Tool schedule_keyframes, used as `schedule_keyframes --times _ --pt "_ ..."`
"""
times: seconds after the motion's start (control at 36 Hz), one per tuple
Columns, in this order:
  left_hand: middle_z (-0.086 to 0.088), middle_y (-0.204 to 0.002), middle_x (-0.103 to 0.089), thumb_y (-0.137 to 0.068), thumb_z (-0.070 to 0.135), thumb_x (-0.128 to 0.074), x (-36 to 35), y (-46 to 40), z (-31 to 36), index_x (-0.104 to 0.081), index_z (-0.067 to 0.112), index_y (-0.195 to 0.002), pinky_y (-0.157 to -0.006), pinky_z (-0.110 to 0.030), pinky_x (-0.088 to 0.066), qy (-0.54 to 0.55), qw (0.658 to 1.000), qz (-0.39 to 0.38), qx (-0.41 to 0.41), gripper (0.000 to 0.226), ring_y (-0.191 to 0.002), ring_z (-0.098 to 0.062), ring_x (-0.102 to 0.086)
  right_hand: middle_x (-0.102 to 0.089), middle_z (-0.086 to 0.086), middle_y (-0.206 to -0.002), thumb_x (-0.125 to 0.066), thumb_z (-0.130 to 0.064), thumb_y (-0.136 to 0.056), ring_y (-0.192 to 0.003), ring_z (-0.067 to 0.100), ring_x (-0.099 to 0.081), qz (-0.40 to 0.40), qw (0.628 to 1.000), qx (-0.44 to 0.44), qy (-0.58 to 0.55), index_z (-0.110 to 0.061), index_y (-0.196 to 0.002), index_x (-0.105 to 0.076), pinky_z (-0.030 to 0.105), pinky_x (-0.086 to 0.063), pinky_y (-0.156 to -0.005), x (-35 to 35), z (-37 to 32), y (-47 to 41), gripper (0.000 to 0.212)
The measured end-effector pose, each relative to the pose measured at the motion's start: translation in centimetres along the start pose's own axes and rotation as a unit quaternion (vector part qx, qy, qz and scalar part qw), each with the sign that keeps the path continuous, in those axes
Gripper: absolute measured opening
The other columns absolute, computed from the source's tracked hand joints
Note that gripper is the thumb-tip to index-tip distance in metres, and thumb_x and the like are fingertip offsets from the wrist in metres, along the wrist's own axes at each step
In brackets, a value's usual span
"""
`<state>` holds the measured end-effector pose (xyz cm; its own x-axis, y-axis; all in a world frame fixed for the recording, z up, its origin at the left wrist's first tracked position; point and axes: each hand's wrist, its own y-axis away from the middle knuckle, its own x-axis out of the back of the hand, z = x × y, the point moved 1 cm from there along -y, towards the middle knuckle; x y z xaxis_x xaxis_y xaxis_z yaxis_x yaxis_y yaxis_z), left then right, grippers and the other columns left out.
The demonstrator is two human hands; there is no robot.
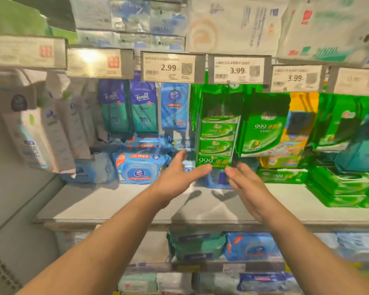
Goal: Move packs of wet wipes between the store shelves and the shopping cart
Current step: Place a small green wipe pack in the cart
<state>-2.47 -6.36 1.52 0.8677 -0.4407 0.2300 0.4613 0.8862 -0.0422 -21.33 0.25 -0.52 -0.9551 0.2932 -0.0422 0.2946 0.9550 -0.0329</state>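
— Two hands are all we see of the person; the forearms run off the bottom edge. Much of the shelving is smeared, and the tags at far left and far right are unreadable to us.

— Agreed. We see the left hand and the right hand both reaching over the shelf, palms turned toward each other, fingers straight and spread, gripping nothing.

— Just beyond the left fingertips hangs the green strip pack, its lowest panel printed "999"; whether the fingertips touch it we cannot tell.

— Beyond the right fingers, a blue pack sits low on the shelf, mostly hidden by both hands.

— Left of the left fingers we see the blue wipes pack with an oval lid, lying on the shelf; its writing is too blurred.

— Above the fingers, the price tags read 2.99, 3.99 and 3.99, and the hanging purple-and-teal packs say "Tempo".

— No cart shows anywhere we look.
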Motion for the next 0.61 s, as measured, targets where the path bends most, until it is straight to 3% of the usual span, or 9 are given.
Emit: schedule_keyframes --times 0.06,0.08,0.14,0.22,0.28,0.33,0.42,0.5,0.61 --pt "0.011 -0.164 -0.019 -0.058 0.069 -0.078 -0.6 -1.1 0.2 -0.008 0.029 -0.160 -0.118 -0.046 -0.033 0.024 1.000 0.005 -0.005 0.129 -0.148 -0.012 -0.025 -0.062 -0.014 -0.128 -0.075 -0.023 -0.088 -0.125 0.005 -0.057 -0.035 0.999 0.014 -0.027 -0.020 -0.125 -0.054 0.028 -0.040 -0.108 0.0 0.3 -0.9 0.043" --pt "0.010 -0.164 -0.020 -0.057 0.068 -0.079 -0.9 -1.6 0.3 -0.008 0.028 -0.160 -0.118 -0.046 -0.032 0.034 0.999 0.010 -0.006 0.131 -0.148 -0.013 -0.026 -0.065 -0.012 -0.123 -0.078 -0.023 -0.083 -0.118 0.002 -0.060 -0.047 0.998 0.019 -0.046 -0.019 -0.121 -0.054 0.028 -0.041 -0.108 0.0 0.4 -1.3 0.046" --pt "0.010 -0.163 -0.024 -0.053 0.069 -0.084 -1.3 -2.4 0.3 -0.009 0.028 -0.160 -0.118 -0.046 -0.033 0.066 0.998 0.017 -0.004 0.137 -0.145 -0.013 -0.032 -0.070 -0.008 -0.118 -0.087 -0.032 -0.072 -0.112 0.002 -0.065 -0.065 0.995 0.036 -0.070 -0.016 -0.120 -0.056 0.027 -0.045 -0.108 -0.1 0.5 -2.3 0.060" --pt "0.009 -0.160 -0.034 -0.051 0.069 -0.084 -1.4 -3.4 -0.1 -0.012 0.028 -0.159 -0.117 -0.045 -0.034 0.117 0.993 0.000 -0.010 0.136 -0.143 -0.014 -0.039 -0.073 0.004 -0.124 -0.094 -0.053 -0.055 -0.121 0.014 -0.065 -0.101 0.990 0.066 -0.071 -0.009 -0.122 -0.065 0.027 -0.049 -0.105 -0.4 0.5 -3.4 0.085" --pt "0.006 -0.158 -0.039 -0.051 0.068 -0.087 -1.4 -3.8 -0.4 -0.019 0.030 -0.157 -0.115 -0.042 -0.035 0.134 0.991 -0.016 -0.012 0.132 -0.143 -0.015 -0.040 -0.070 0.009 -0.128 -0.094 -0.057 -0.055 -0.125 0.020 -0.064 -0.119 0.986 0.072 -0.091 -0.002 -0.126 -0.064 0.033 -0.048 -0.106 -0.5 0.4 -3.7 0.095" --pt "0.003 -0.153 -0.046 -0.055 0.061 -0.091 -1.3 -4.1 -0.8 -0.025 0.030 -0.155 -0.116 -0.048 -0.035 0.135 0.991 -0.020 -0.014 0.124 -0.140 -0.017 -0.045 -0.072 0.009 -0.125 -0.093 -0.050 -0.060 -0.121 0.020 -0.066 -0.119 0.984 0.075 -0.112 -0.001 -0.126 -0.065 0.039 -0.047 -0.110 -0.4 0.6 -4.0 0.086" --pt "-0.003 -0.140 -0.059 -0.065 0.046 -0.092 -1.1 -3.9 -0.7 -0.029 0.020 -0.154 -0.112 -0.050 -0.042 0.127 0.992 -0.015 -0.022 0.112 -0.128 -0.022 -0.058 -0.068 0.012 -0.132 -0.092 -0.046 -0.064 -0.126 0.027 -0.063 -0.122 0.980 0.087 -0.134 -0.001 -0.135 -0.059 0.038 -0.050 -0.107 -0.6 0.7 -3.9 0.090" --pt "-0.012 -0.131 -0.065 -0.074 0.024 -0.083 -1.0 -3.1 -0.1 -0.044 0.010 -0.144 -0.107 -0.045 -0.048 0.138 0.990 -0.017 -0.030 0.082 -0.120 -0.029 -0.064 -0.065 0.017 -0.136 -0.095 -0.044 -0.062 -0.130 0.035 -0.058 -0.133 0.972 0.091 -0.170 -0.003 -0.137 -0.056 0.044 -0.049 -0.108 -1.3 0.5 -3.4 0.094" --pt "-0.018 -0.131 -0.064 -0.064 0.030 -0.087 -0.6 -2.5 -0.3 -0.053 0.011 -0.133 -0.109 -0.054 -0.044 0.165 0.986 -0.003 -0.040 0.079 -0.122 -0.037 -0.060 -0.062 0.021 -0.138 -0.095 -0.039 -0.064 -0.129 0.040 -0.058 -0.164 0.951 0.086 -0.247 -0.003 -0.145 -0.046 0.050 -0.047 -0.109 -2.5 0.5 -2.3 0.101"
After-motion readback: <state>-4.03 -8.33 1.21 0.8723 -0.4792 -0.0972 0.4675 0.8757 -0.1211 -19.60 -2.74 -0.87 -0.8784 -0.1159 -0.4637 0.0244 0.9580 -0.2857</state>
